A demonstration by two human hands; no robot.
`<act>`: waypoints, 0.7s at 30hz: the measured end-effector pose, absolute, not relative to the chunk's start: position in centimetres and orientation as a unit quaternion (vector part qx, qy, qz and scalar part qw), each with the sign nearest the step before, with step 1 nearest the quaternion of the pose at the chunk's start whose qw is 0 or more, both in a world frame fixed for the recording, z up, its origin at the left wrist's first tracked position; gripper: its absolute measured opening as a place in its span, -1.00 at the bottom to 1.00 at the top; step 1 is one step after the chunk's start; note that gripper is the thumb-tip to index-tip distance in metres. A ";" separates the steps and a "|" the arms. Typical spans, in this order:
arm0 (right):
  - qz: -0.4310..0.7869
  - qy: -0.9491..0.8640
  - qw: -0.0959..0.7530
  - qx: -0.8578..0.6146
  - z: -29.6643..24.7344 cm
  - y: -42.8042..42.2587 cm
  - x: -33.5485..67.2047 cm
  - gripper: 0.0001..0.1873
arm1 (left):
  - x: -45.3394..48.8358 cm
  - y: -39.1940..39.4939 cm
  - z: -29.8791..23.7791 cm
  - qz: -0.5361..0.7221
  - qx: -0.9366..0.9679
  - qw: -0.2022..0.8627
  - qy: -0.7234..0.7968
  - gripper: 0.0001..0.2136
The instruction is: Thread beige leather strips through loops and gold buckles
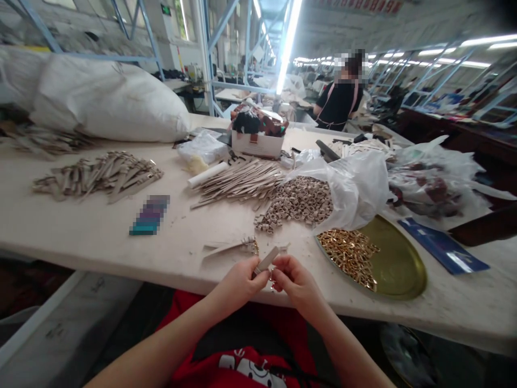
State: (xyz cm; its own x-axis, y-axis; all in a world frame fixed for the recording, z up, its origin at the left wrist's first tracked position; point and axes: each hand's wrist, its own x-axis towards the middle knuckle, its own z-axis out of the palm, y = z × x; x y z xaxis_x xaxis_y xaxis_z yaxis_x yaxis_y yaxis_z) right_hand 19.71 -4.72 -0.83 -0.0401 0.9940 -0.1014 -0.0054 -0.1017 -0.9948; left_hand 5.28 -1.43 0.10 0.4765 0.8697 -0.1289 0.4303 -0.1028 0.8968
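Note:
Near the front edge of the table, my left hand [244, 280] is closed around a beige strap [267, 260] that slants up from its fingers. My right hand [298, 280] pinches close beside it, thumb and fingers pressed together. What lies in that pinch is too small to make out. Just beyond my left hand rest a few beige straps with gold metal parts [232, 248]. Further back lie a fan of loose flat strips [246, 180] and a heap of small beige loops [305, 199]. Gold metal fittings [347, 254] fill the left side of an oval tray [406, 272] at my right.
A pile of straps [100, 175] lies at the left, before a large white sack [109, 99]. A white box [256, 145] stands at the back. Plastic bags [355, 186] and a blue flat packet [444, 248] are at the right. A person [339, 102] stands beyond the table.

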 end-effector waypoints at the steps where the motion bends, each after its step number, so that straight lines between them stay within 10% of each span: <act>1: 0.561 -0.458 0.468 -0.506 -1.2 -4.7 19.6 -0.78 | 5.1 -1.5 -0.1 0.227 0.700 0.503 0.454 -0.80; 14: 0.697 -0.381 0.432 -0.427 -1.6 -4.7 19.8 -0.63 | 5.3 -0.7 -0.7 0.213 0.660 0.538 0.480 -0.83; 21: 0.546 -0.456 0.473 -0.520 -4.5 -4.0 19.5 -0.82 | 4.8 -0.3 -1.2 0.182 0.702 0.491 0.482 -0.83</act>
State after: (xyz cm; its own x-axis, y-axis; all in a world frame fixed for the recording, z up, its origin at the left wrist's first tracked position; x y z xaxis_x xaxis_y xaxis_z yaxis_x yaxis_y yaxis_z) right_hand 19.49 -4.02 -4.46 -0.0120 0.9906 -0.1366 -0.0414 -0.1370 -0.9897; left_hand 4.80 -0.26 -1.25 0.4691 0.8558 -0.2179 0.4984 -0.0528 0.8654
